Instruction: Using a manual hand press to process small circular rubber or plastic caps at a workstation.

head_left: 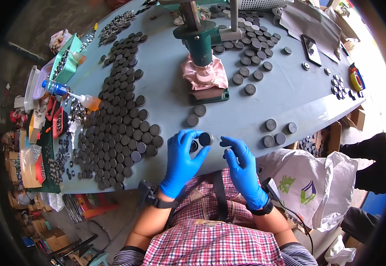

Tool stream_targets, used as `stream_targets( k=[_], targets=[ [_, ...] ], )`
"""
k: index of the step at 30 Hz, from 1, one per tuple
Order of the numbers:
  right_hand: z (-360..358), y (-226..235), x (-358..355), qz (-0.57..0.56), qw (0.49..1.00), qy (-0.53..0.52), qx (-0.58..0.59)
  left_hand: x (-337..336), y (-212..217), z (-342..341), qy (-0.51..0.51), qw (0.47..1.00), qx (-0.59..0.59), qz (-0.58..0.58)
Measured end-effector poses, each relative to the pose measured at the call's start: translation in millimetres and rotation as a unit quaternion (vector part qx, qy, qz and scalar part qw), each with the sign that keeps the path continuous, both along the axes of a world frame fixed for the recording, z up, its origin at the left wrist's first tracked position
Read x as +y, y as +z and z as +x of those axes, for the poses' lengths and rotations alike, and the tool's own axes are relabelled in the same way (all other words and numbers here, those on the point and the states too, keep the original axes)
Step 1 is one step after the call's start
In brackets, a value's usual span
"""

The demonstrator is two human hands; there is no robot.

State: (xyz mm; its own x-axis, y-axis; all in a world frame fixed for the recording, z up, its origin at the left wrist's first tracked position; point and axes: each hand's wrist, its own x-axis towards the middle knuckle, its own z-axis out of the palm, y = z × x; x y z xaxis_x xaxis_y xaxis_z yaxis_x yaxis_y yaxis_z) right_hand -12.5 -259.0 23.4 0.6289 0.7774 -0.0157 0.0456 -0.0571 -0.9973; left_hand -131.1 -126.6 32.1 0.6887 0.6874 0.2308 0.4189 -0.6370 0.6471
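At table edge, left hand [182,160] pinches a dark disc [205,139]; right hand [244,168] fingers curl around a mostly hidden disc [225,143].

Smooth blue rubber gloves [182,159], matt dark discs [205,139], glossy green metal press [199,42], pink cloth [217,73]

Straight beyond the fingers a green press [200,37] stands on the grey desk [166,84], a pink cloth [217,73] under its head. To their left lies a wide spread of dark discs [122,128], with a glue bottle [84,99] beyond it. Right of the fingers sit four discs [278,132]; further right, a phone [311,48] and a white bag [308,186].
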Motion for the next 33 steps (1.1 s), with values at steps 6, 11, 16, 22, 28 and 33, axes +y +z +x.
stream_targets(
  k=[6,11,16,22,28,33],
  targets=[
    [8.7,10.7,6.8,0.010,0.952,0.042,0.304,-21.5,35.5,-3.6,-0.073,0.989,0.045,0.117],
    [14.0,14.1,4.4,0.079,0.866,0.122,0.479,-20.8,42.1,-11.5,-0.098,0.993,-0.039,-0.046],
    [1.0,44.7,7.4,0.027,0.931,0.004,0.363,-22.5,47.3,-12.0,-0.105,0.993,-0.042,-0.040],
    [12.8,7.4,-16.6,0.061,0.978,0.150,0.130,-23.5,45.3,-14.7,-0.089,0.995,-0.045,0.005],
    [3.2,33.3,-7.1,0.010,0.955,0.076,0.286,-23.1,38.0,-13.9,-0.083,0.995,-0.046,0.013],
    [18.0,2.3,7.5,-0.009,0.994,0.100,0.042,-15.1,13.2,-6.5,-0.086,0.994,-0.031,-0.056]
  ],
)
